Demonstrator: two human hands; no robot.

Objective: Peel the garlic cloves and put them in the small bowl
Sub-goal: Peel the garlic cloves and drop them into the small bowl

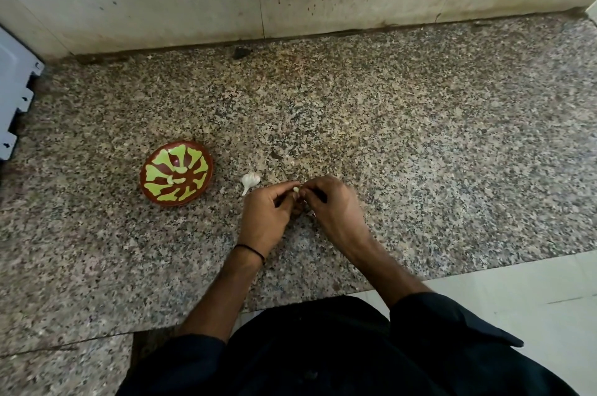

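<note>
**While mid-peel: one garlic clove (296,189) in hand, nothing certain in the small bowl (158,156)**

While held over the tabletop (420,137), pinched from both sides: fingers of left hand (268,211) and right hand (336,205) curled tight round it, tips nearly meeting. Only a small pale patch showing between them. Looks bare and smooth there, so judged well into the peel, though not finished and not yet dropped.

Small bowl to the left of the hands, well apart from them, upright on the stone. Pale curved shapes at its centre: possibly peeled cloves already in, possibly just the green glaze pattern. Cannot tell.

Garlic head (251,180) lying between bowl and left hand, just beside the knuckles, touching neither as far as seen. White skin on, stalk pointing toward the near edge. Judged unpeeled stock, so most of the job ahead: finish this clove, carry it left to the bowl, break and strip the rest.

Hard to make out: most of the clove, covered by fingertips. Right hand blurred. Small glint beneath it, maybe a scrap of skin, maybe not. Loose peel, if any, lost against the speckled granite. Grey object (16,98) cut off at the left frame edge, unidentified.
</note>
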